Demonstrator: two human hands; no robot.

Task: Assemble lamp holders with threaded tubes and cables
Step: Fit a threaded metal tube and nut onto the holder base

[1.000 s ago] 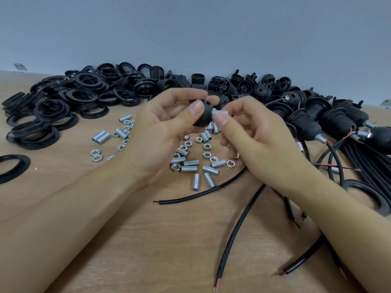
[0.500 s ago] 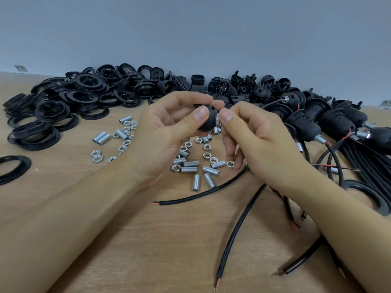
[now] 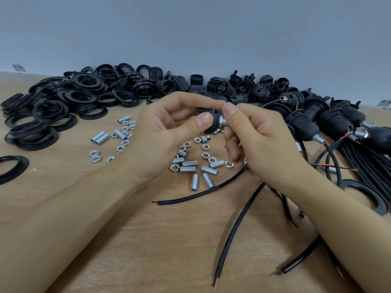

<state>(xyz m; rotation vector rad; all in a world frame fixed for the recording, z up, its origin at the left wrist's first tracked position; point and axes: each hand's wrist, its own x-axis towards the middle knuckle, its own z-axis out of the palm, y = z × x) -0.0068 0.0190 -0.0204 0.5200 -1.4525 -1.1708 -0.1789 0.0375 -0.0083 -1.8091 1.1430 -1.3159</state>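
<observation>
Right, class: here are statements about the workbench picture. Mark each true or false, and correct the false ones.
1. The left hand holds a black lamp holder cap between thumb and fingers. True.
2. The right hand is resting flat on the table. False: it is raised, its grip pinching a threaded tube at the cap.
3. Loose metal nuts and tubes lie on the table beneath the hands. True.
4. The pile of black rings sits on the person's right. False: it is on the left.
5. The finished holders with cables lie on the right. True.
6. The nearest cable has a plug on its end. False: bare wire ends show.
</observation>
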